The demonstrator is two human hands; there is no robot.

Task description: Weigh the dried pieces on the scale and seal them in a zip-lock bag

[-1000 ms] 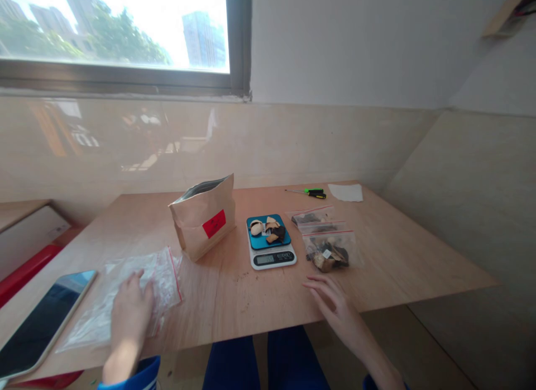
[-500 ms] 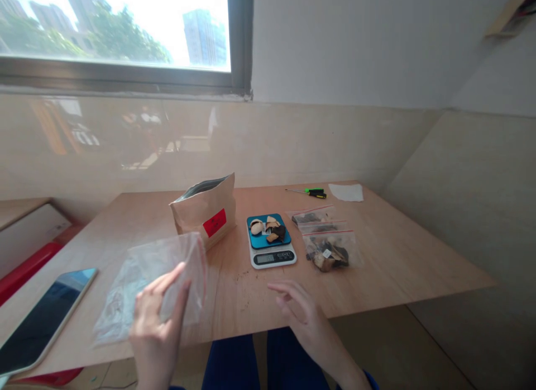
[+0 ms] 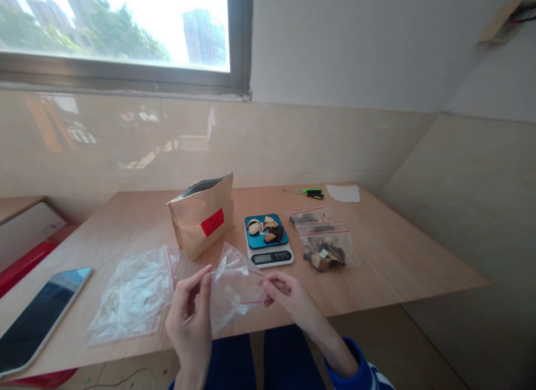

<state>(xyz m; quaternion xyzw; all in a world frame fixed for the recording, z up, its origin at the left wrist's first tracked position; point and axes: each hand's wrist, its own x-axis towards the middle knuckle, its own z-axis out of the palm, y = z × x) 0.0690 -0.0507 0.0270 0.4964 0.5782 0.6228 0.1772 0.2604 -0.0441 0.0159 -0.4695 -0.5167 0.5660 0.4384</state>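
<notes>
The left hand [image 3: 191, 317] and right hand [image 3: 288, 298] pinch a clear bag [image 3: 234, 289] between fingertips above the wooden table [image 3: 368, 250]; the phone [image 3: 39, 317] is cut off.

Here we have a smooth, pale wooden tabletop [image 3: 377, 256] with visible grain; toward its left edge, thin, glossy, crinkled clear plastic bags [image 3: 129, 295]. The phone [image 3: 42, 317] at the near-left corner shows a dark, shiny screen. The upright pouch [image 3: 201, 222] looks like matt brown paper, silvery inside, and the tiled wall [image 3: 293, 138] gleams with reflections.
</notes>
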